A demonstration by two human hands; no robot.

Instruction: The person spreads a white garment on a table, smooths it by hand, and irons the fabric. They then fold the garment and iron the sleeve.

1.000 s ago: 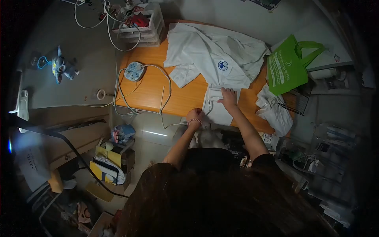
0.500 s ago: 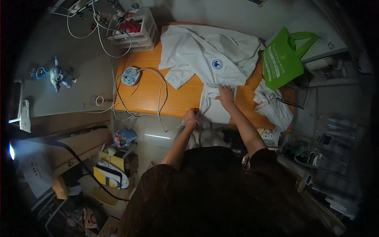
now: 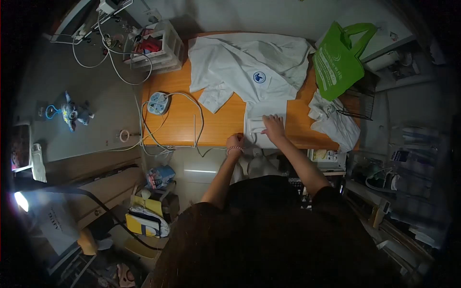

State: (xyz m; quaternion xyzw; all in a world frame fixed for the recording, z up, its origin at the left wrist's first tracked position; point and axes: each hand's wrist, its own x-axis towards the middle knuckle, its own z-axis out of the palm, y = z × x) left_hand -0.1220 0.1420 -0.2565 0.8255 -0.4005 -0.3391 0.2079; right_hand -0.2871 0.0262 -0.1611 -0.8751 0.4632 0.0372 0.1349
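A white coat (image 3: 278, 62) with a round blue emblem (image 3: 259, 77) is spread over the wooden table. One of its sleeves (image 3: 267, 109) runs down to the front edge, with raised folds near its lower part. On that lower part my right hand (image 3: 273, 126) lies with its fingers stretched out and apart. My left hand (image 3: 235, 141), with a beaded bracelet at the wrist, is closed at the sleeve's left edge by the table's front. Its fingertips are partly hidden. The coat's other sleeve (image 3: 216, 97) lies bent to the left.
A power strip (image 3: 158, 103) and looping cables lie on the table's (image 3: 216, 127) left part. Plastic drawers (image 3: 165, 50) stand at the back left. On the right are a green bag (image 3: 338, 62), a crumpled white cloth (image 3: 333, 120) and a black wire rack (image 3: 360, 103).
My right hand has slid down the sleeve toward the front edge, and folds have risen in the cloth. The left hand stays at the sleeve's left edge. The camera view has shifted slightly.
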